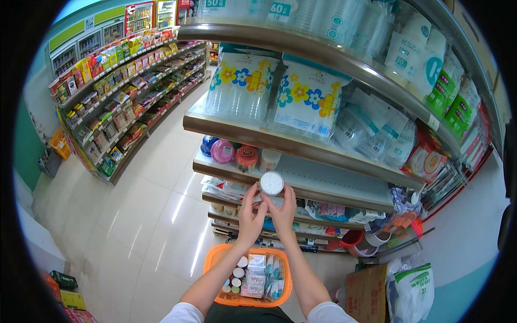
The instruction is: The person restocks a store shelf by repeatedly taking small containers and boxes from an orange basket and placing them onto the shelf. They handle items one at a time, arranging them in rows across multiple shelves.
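Both my hands are raised in front of the shelf unit, closed around a round tub of cotton swabs. Its top faces me and shows many packed white tips. My left hand grips its left side, and my right hand grips the right, with the thumbs close together below. The lower part of the tub is partly hidden by my fingers. Just beyond it, on the shelf, stand a similar white-topped tub, a red-lidded tub, a pink round container and a blue one.
Below my forearms is an orange basket holding small boxes, packets and round-lidded tubs. Upper shelves carry bagged plastic cups. A snack shelf runs along the left across the tiled floor. A cardboard box and a white bag stand at lower right.
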The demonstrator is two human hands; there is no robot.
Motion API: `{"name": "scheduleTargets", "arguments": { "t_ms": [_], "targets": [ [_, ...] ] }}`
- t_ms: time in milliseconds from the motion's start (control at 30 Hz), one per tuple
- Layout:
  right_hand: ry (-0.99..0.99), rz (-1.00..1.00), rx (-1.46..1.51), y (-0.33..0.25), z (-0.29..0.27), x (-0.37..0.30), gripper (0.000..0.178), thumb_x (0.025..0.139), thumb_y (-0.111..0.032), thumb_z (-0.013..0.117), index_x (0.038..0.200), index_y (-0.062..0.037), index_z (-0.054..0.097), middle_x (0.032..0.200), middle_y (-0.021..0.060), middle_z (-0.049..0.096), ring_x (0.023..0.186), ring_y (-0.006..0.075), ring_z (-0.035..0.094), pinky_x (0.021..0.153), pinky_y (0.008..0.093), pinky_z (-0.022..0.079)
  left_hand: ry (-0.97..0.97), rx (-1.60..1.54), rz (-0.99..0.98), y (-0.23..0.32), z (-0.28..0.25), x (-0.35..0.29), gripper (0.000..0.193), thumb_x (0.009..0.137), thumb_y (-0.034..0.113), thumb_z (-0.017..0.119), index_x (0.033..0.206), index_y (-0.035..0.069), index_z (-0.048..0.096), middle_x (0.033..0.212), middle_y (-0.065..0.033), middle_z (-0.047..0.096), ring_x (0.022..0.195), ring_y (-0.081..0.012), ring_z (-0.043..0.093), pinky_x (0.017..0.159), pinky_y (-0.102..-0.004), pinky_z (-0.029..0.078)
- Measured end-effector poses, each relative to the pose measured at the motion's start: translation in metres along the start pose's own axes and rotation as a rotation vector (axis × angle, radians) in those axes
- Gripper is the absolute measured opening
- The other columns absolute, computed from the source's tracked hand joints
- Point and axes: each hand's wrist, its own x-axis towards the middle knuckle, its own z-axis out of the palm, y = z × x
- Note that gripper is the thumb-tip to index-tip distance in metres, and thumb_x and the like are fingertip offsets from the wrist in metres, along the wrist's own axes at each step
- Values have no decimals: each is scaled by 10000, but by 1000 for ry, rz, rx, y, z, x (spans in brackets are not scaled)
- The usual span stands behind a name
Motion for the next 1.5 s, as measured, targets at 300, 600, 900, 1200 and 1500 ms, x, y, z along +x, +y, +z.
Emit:
{"name": "scheduleTargets", "arguments": {
  "t_ms": [300,600,900,1200,1500],
  "targets": [
    [-21,111,41,17,27,57,595,806,-474,767,1160,-16,629,1077,142,669,1013,313,630,915,428,406,-4,69,65,-13,12,47,570,962,93,595,1484,-27,402,1541,-181,386,1287,-240,529,1018,-333,478],
    [-44,98,-203,36,43,79,583,801,-472,760,1131,-3,656,1004,192,706,915,376,686,790,455,512,-48,142,-20,-32,14,63,609,974,122,605,1506,-45,361,1538,-193,409,1326,-243,503,1039,-326,452],
    [-120,126,-370,31,46,81,655,814,-549,710,1151,10,652,1045,205,696,980,396,656,849,481,474,-69,136,-29,-47,7,63,601,987,146,599,1507,-38,360,1545,-204,407,1375,-275,471,1058,-339,434],
    [23,-86,-366,16,38,62,656,882,-413,702,1341,25,534,1264,226,597,1173,391,552,982,504,417,-33,147,86,-41,3,52,514,985,154,586,1449,-18,449,1467,-208,491,1148,-260,611,957,-340,503],
    [-258,55,50,-6,16,-53,266,920,-169,674,1155,-43,672,1002,119,708,869,261,709,787,365,554,21,45,-65,-51,-40,-29,245,1024,92,550,1236,0,630,1066,-69,713,918,-117,656,811,-259,541]
  ]
}}
